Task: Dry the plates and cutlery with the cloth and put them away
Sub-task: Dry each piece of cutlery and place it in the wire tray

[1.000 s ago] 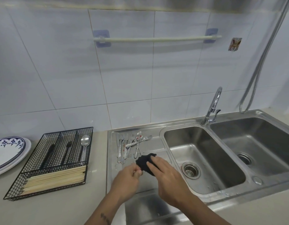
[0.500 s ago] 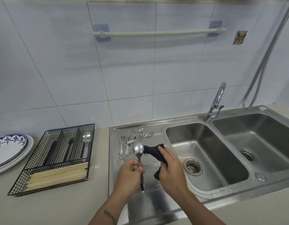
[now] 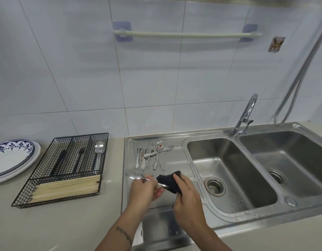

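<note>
Head view, left hand (image 3: 144, 189) gripping a blurred spoon (image 3: 138, 175) by its handle, right hand (image 3: 186, 192) clutching dark cloth (image 3: 168, 182) around the handle, above the drainboard (image 3: 174, 158), cutlery pile (image 3: 149, 154) just beyond.

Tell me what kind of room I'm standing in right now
Most likely a home kitchen, at the washing-up spot. A stainless double sink with a tap sits in the counter under a tiled wall, loose forks and spoons lie on its draining board, and a wire cutlery tray stands beside stacked plates.
</note>
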{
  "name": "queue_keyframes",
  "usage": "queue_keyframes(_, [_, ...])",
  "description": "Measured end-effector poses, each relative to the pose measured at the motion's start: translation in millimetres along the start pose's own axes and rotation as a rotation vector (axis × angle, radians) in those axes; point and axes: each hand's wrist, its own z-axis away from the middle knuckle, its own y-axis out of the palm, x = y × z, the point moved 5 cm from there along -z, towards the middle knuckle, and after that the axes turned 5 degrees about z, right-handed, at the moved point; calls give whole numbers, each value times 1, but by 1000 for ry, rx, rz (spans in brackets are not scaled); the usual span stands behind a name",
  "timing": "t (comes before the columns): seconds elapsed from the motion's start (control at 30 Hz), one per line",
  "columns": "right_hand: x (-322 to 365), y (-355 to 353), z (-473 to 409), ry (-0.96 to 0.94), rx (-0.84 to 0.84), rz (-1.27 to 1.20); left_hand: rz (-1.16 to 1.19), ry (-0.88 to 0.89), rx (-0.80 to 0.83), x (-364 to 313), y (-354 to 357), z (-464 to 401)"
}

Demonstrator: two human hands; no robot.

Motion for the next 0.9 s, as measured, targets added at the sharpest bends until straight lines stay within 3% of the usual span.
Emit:
queue_keyframes(0.13, [-1, 2, 3, -60, 21, 73, 100, -10, 51, -4, 2, 3])
queue_keyframes(0.4, [-2, -18, -8, -188, -111, 98, 297, -96, 169, 2, 7, 11])
queue_keyframes(0.6, [-18, -27, -6, -255, -168, 285, 394, -151, 63, 2, -6, 8])
queue_keyframes(0.9, [-17, -9, 11, -380, -166, 417, 291, -143, -59, 8, -4, 6])
